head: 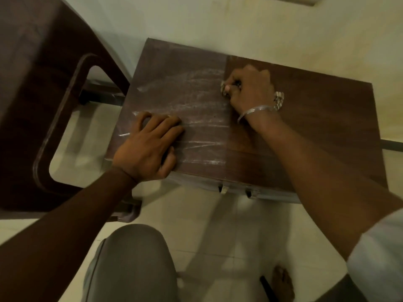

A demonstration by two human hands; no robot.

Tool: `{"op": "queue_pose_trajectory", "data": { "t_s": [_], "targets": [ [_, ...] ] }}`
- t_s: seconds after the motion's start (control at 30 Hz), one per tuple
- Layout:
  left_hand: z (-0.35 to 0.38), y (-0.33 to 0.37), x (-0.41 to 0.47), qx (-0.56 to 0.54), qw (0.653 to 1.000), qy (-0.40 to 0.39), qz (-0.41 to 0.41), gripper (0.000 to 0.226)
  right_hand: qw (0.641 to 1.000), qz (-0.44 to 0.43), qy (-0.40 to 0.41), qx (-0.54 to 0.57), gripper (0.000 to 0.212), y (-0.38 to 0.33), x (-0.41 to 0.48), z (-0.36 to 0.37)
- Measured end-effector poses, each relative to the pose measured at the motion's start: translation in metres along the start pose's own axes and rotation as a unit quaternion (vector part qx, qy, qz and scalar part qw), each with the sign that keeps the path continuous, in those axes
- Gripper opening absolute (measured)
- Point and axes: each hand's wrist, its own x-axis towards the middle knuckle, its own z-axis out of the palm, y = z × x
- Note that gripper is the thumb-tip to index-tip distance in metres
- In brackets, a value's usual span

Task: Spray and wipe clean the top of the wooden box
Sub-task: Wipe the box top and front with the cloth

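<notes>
The wooden box [305,131] stands on the pale tiled floor [218,236], pushed up near a light wall [196,18], right in front of the person bending over it. Its top is split by a seam down the middle: the left half is covered in whitish, smeary streaks [196,101], while the right half looks darker and plainer brown. The right hand [250,88] sits on the top at the far end of that seam, its grip closed around a bunched, light patterned cloth [279,100] that pokes out on either side of the fist and is pressed down on the wood. A thin silver bangle [255,111] circles that wrist, and a white sleeve [375,247] shows farther up the arm. The left hand [148,147] lies on the near left part of the top, fingers spread over the streaked wood and holding nothing, its grip open. On the box's front edge two small fittings [223,189] stick out, too blurred to make out. Just to the left of the box is a dark brown chair [43,83] with a cut-out in its side. Lower down you can see the person's knee in grey trousers [130,258] and a bare foot [283,280] on the tiles.
</notes>
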Motion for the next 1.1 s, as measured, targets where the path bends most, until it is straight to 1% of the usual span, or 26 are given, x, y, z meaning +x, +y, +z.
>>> {"op": "queue_pose_trajectory", "data": {
  "t_s": [0.1, 0.2, 0.37, 0.47, 0.6, 0.67, 0.77, 0.87, 0.97, 1.1],
  "targets": [
    [-0.002, 0.002, -0.001, 0.013, 1.0, 0.003, -0.004, 0.059, 1.0, -0.022, 0.001, 0.017, 0.004, -0.003, -0.03, -0.002],
    [-0.003, 0.003, -0.001, 0.02, 1.0, 0.005, -0.007, 0.058, 1.0, -0.014, 0.002, 0.017, 0.004, -0.003, -0.027, -0.003],
    [-0.004, 0.004, 0.0, 0.022, 1.0, -0.009, -0.012, 0.059, 0.999, 0.045, -0.015, 0.0, 0.008, -0.012, 0.02, -0.006],
    [-0.005, 0.003, 0.0, 0.026, 0.999, -0.018, -0.013, 0.06, 0.998, 0.058, -0.026, -0.001, 0.01, -0.015, 0.022, -0.005],
    [-0.005, 0.003, 0.0, 0.022, 1.0, -0.013, -0.014, 0.059, 0.999, 0.034, -0.008, 0.024, 0.011, -0.012, -0.029, -0.003],
    [-0.004, 0.004, 0.0, 0.019, 1.0, -0.01, -0.014, 0.058, 1.0, 0.007, -0.005, 0.019, 0.011, -0.014, -0.058, -0.003],
    [-0.004, 0.004, -0.001, 0.02, 1.0, -0.004, -0.014, 0.058, 1.0, -0.023, -0.013, 0.003, 0.005, -0.017, -0.084, -0.005],
    [-0.004, 0.004, -0.001, 0.024, 1.0, 0.002, -0.012, 0.057, 1.0, -0.018, -0.009, 0.009, 0.004, -0.016, -0.077, -0.006],
    [-0.004, 0.005, -0.001, 0.024, 1.0, 0.003, -0.011, 0.057, 1.0, 0.008, 0.002, 0.011, 0.006, -0.019, -0.051, -0.004],
    [-0.003, 0.003, -0.001, 0.024, 1.0, -0.002, -0.01, 0.057, 0.999, 0.035, -0.008, 0.016, 0.006, -0.023, -0.036, -0.003]
  ]
}}
